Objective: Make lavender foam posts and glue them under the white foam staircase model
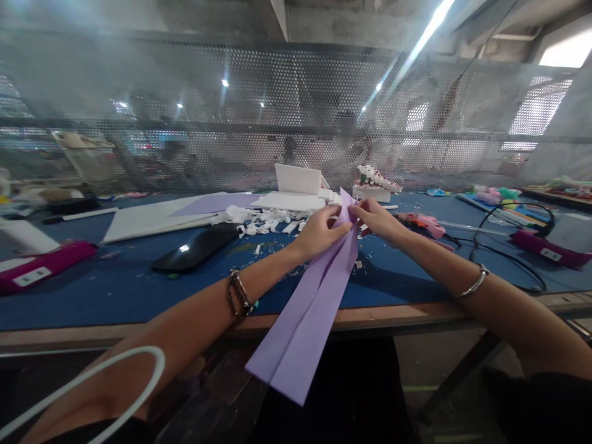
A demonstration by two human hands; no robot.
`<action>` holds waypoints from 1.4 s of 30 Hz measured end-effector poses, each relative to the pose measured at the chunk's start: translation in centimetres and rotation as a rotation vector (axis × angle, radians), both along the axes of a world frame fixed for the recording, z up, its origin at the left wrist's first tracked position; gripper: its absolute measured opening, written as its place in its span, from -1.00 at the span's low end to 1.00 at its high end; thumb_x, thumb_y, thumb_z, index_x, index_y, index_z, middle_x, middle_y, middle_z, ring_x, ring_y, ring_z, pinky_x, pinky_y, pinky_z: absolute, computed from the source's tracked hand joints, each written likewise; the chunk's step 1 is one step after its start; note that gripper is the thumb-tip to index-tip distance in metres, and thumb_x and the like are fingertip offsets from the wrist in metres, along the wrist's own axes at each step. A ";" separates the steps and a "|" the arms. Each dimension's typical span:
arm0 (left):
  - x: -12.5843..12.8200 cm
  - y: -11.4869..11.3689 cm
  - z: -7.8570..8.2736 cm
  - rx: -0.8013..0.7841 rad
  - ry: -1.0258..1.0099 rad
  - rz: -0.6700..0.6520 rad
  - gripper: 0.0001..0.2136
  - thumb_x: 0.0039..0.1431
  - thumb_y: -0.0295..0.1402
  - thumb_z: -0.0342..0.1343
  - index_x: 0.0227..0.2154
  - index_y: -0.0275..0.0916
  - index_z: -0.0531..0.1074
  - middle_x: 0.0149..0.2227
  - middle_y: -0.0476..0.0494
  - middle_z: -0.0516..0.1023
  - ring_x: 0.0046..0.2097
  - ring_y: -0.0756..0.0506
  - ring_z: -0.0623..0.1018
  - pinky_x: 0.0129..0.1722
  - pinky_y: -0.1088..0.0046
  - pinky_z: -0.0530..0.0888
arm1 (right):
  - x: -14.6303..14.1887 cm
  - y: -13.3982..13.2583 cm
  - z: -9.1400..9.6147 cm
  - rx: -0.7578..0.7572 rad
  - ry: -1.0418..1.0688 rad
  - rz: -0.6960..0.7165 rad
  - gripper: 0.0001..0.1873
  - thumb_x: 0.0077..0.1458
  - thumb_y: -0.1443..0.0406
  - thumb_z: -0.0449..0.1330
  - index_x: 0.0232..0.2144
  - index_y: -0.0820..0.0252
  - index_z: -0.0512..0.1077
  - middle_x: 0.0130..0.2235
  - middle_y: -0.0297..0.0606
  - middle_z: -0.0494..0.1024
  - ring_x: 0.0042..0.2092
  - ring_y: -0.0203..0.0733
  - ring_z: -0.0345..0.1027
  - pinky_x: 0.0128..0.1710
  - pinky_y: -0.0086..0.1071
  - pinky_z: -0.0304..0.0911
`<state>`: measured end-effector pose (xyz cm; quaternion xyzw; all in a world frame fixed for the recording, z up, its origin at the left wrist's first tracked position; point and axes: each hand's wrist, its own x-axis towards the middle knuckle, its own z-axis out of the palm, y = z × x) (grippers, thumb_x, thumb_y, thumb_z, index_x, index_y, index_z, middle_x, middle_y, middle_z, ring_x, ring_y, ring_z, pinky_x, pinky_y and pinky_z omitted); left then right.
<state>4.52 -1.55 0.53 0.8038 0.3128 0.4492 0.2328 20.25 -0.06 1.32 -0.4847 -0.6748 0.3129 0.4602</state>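
Observation:
A long strip of purple paper (pixel 311 314), creased lengthwise down its middle, slants from the far end in my hands to below the table's front edge. Around its left side, near the top, my left hand (pixel 322 232) is closed, thumb and fingers pinching the paper. Close beside it my right hand (pixel 371 217) pinches the same sheet near its pointed upper end. Part of the right fingers is hidden behind the paper. White paper scraps (pixel 263 219) lie in a heap just beyond my left hand.
On the blue tabletop (pixel 120 290) lie a black phone (pixel 198 248), white boards (pixel 148 216) and a purple sheet (pixel 217 203). To the right are a pink glue gun (pixel 430 225), a black cable (pixel 513 271) and a magenta case (pixel 550 250). Perforated metal panels (pixel 277 92) stand behind.

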 end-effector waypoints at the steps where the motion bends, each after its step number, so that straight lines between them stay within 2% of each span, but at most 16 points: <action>1: -0.1 0.0 -0.1 -0.003 0.004 -0.012 -0.65 0.02 -0.28 0.06 -0.15 -0.40 0.38 -0.13 -0.22 0.48 -0.13 -0.10 0.47 -0.15 0.46 0.40 | 0.1 0.0 0.1 -0.034 0.006 0.008 -0.84 0.08 0.24 0.08 -0.41 0.17 0.15 -0.47 -0.38 0.33 -0.49 -0.39 0.28 -0.62 -0.51 0.22; 4: -0.5 0.1 0.0 -0.075 -0.015 -0.024 -0.63 0.03 -0.27 0.05 -0.13 -0.39 0.38 -0.15 -0.17 0.51 -0.18 -0.07 0.49 -0.20 0.49 0.42 | 0.6 0.1 0.4 -0.092 0.015 0.030 -0.93 0.06 0.35 0.05 -0.46 0.21 0.23 -0.48 -0.35 0.37 -0.51 -0.41 0.29 -0.60 -0.53 0.20; 8: -1.0 0.6 0.0 -0.203 -0.154 0.022 -0.67 0.02 -0.25 0.05 -0.20 -0.37 0.38 -0.23 -0.15 0.52 -0.29 -0.04 0.49 -0.35 0.52 0.42 | 1.5 0.2 1.0 -0.099 0.052 0.006 -0.87 0.08 0.38 0.00 -0.50 0.22 0.27 -0.54 -0.38 0.36 -0.57 -0.44 0.24 -0.58 -0.53 0.21; 11: -1.7 2.0 -0.3 -0.203 -0.208 0.062 -0.65 0.00 -0.29 0.05 -0.16 -0.38 0.29 -0.20 -0.22 0.49 -0.29 -0.05 0.49 -0.33 0.45 0.44 | 2.3 0.5 1.3 -0.056 0.091 -0.019 -0.85 0.12 0.37 -0.04 -0.49 0.20 0.25 -0.56 -0.41 0.32 -0.60 -0.44 0.21 -0.60 -0.53 0.18; 13: -2.3 3.0 -0.6 -0.108 -0.153 0.127 -0.52 -0.03 -0.32 0.08 -0.02 -0.38 0.17 -0.06 -0.35 0.41 -0.23 -0.09 0.50 -0.23 0.33 0.45 | 2.6 0.5 1.3 -0.013 0.126 0.015 -0.84 0.14 0.36 -0.05 -0.47 0.19 0.24 -0.58 -0.42 0.31 -0.60 -0.44 0.20 -0.61 -0.54 0.15; 15: -2.8 3.5 -0.6 0.136 -0.028 0.203 -0.36 -0.08 -0.38 0.13 0.10 -0.34 0.05 0.12 -0.41 0.22 0.00 -0.18 0.41 0.01 0.22 0.35 | 2.5 0.4 1.3 0.032 0.154 0.089 -0.85 0.14 0.34 -0.03 -0.47 0.18 0.24 -0.59 -0.44 0.28 -0.60 -0.44 0.20 -0.60 -0.55 0.14; 16: -2.9 3.4 -0.4 0.273 0.047 0.227 -0.32 -0.09 -0.41 0.14 0.13 -0.31 0.02 0.18 -0.40 0.12 0.13 -0.21 0.29 0.12 0.21 0.23 | 2.3 0.2 1.2 0.045 0.165 0.140 -0.85 0.13 0.33 -0.02 -0.47 0.18 0.24 -0.59 -0.44 0.27 -0.59 -0.43 0.20 -0.59 -0.54 0.15; 18: -2.8 2.8 0.0 0.470 0.178 0.241 -0.34 -0.05 -0.41 0.12 0.15 -0.28 0.04 0.23 -0.33 0.03 0.26 -0.21 0.05 0.22 0.22 0.03 | 1.8 -0.2 1.0 0.051 0.181 0.257 -0.87 0.12 0.29 0.01 -0.45 0.18 0.26 -0.57 -0.45 0.28 -0.57 -0.43 0.21 -0.55 -0.53 0.17; 20: -2.4 1.7 0.6 0.502 0.244 0.243 -0.51 0.09 -0.34 0.01 0.11 -0.27 0.14 0.19 -0.28 0.17 0.24 -0.19 0.11 0.23 0.18 -0.07 | 1.2 -0.7 0.8 0.047 0.183 0.379 -0.88 0.10 0.25 0.04 -0.41 0.18 0.28 -0.54 -0.45 0.30 -0.54 -0.43 0.22 -0.51 -0.52 0.19; 22: -2.0 0.7 1.0 0.437 0.256 0.250 -0.67 0.20 -0.27 -0.12 -0.03 -0.25 0.30 -0.01 -0.19 0.43 0.07 -0.14 0.34 0.19 0.18 -0.04 | 0.6 -1.2 0.5 0.059 0.157 0.460 -0.85 0.07 0.20 0.07 -0.40 0.17 0.29 -0.53 -0.46 0.28 -0.53 -0.44 0.20 -0.50 -0.53 0.17; 24: -1.7 0.1 1.2 0.338 0.216 0.226 -0.69 0.21 -0.18 -0.16 -0.23 -0.26 0.39 -0.28 -0.11 0.51 -0.19 -0.07 0.45 0.02 0.32 0.20 | 0.1 -1.6 0.3 0.056 0.132 0.480 -0.81 0.04 0.17 0.09 -0.43 0.18 0.29 -0.55 -0.48 0.26 -0.54 -0.46 0.17 -0.53 -0.55 0.13; 26: -1.6 0.1 1.2 0.233 0.119 0.198 -0.68 0.18 -0.13 -0.13 -0.39 -0.28 0.37 -0.47 -0.04 0.42 -0.39 0.00 0.37 -0.29 0.48 0.28 | -0.2 -1.9 0.1 0.035 0.147 0.458 -0.80 0.01 0.17 0.10 -0.46 0.19 0.29 -0.56 -0.48 0.25 -0.56 -0.46 0.14 -0.57 -0.56 0.08; 28: -1.6 0.3 1.1 0.143 0.033 0.185 -0.66 0.15 -0.10 -0.10 -0.54 -0.27 0.28 -0.58 0.03 0.25 -0.50 0.04 0.25 -0.48 0.52 0.18 | -0.4 -2.0 0.0 0.012 0.183 0.426 -0.82 0.00 0.19 0.10 -0.47 0.20 0.29 -0.57 -0.48 0.26 -0.57 -0.46 0.14 -0.58 -0.56 0.06; 32: -1.8 0.5 1.1 0.026 0.013 0.104 -0.60 0.10 -0.08 -0.04 -0.69 -0.26 0.12 -0.63 0.07 0.06 -0.54 0.08 0.12 -0.55 0.52 0.07 | -0.6 -2.2 -0.2 -0.018 0.224 0.361 -0.79 0.04 0.23 0.07 -0.55 0.21 0.25 -0.63 -0.50 0.20 -0.62 -0.49 0.07 -0.62 -0.56 0.02; 37: -1.9 0.8 0.7 -0.108 -0.020 0.041 -0.62 0.06 -0.06 0.01 -0.63 -0.29 0.26 -0.61 0.05 0.15 -0.54 0.08 0.14 -0.57 0.54 0.07 | -0.8 -2.5 -0.1 -0.075 0.231 0.317 -0.71 0.11 0.21 0.03 -0.59 0.23 0.24 -0.66 -0.48 0.22 -0.63 -0.48 0.11 -0.63 -0.54 0.06; 42: -2.0 1.4 0.2 -0.053 0.004 0.040 -0.63 0.09 -0.07 -0.04 -0.62 -0.28 0.29 -0.60 0.04 0.20 -0.52 0.07 0.18 -0.52 0.54 0.14 | -0.6 -2.3 -0.3 -0.070 0.159 0.342 -0.70 0.10 0.26 0.04 -0.63 0.24 0.26 -0.68 -0.42 0.31 -0.65 -0.43 0.20 -0.63 -0.51 0.14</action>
